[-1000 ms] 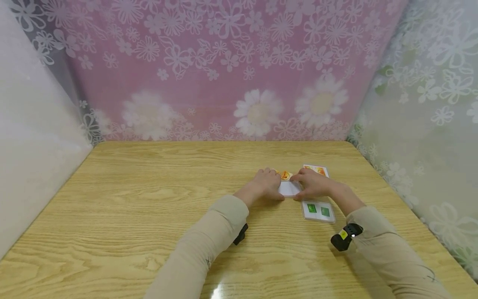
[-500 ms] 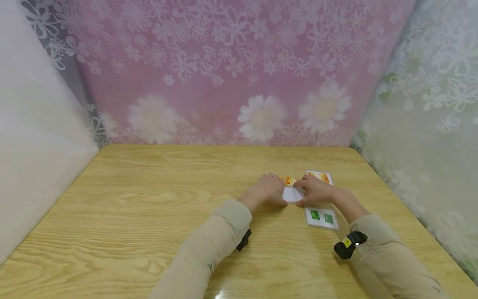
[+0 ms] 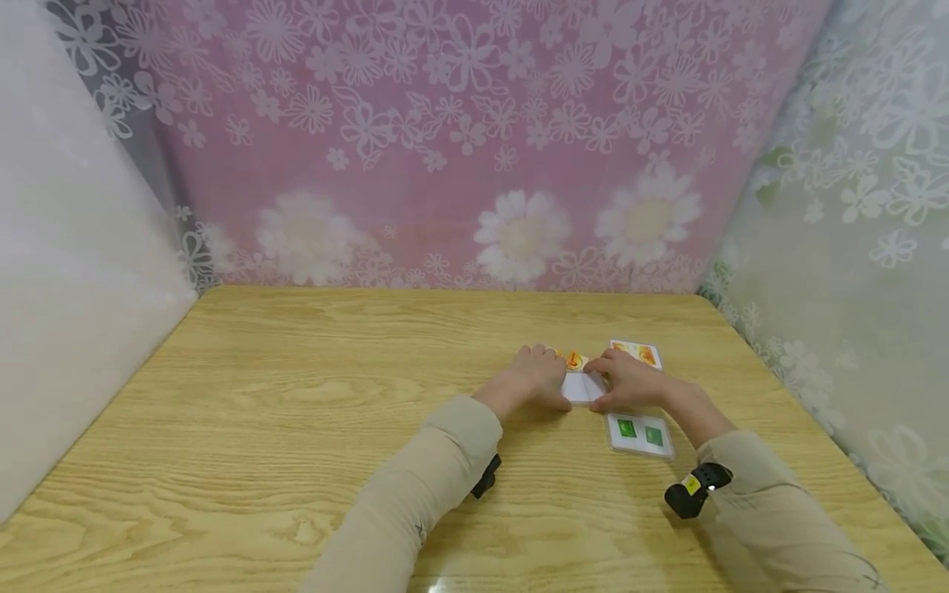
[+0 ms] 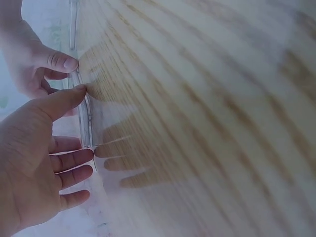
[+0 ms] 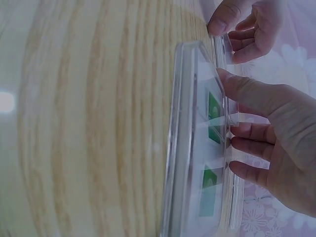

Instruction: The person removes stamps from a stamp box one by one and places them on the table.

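Note:
In the head view, my left hand (image 3: 535, 380) and right hand (image 3: 628, 382) hold a white card in a clear case (image 3: 582, 388) between them, low over the table. The left wrist view shows my left thumb (image 4: 71, 98) on the near edge of the clear case (image 4: 85, 116), with the fingers at its far side. My right thumb (image 5: 242, 89) presses the near edge from the other end. Just beyond the white card lies an orange-printed piece (image 3: 575, 361), partly hidden by the hands.
A clear-cased card with two green squares (image 3: 641, 436) lies nearer, below the right hand. Another card with orange pictures (image 3: 638, 353) lies behind that hand, partly covered. The wooden table (image 3: 296, 412) meets floral curtains at the back and sides.
The head view has shifted slightly, so everything appears a little lower and further right. Both hands keep their grip on the white card, with hardly any movement.

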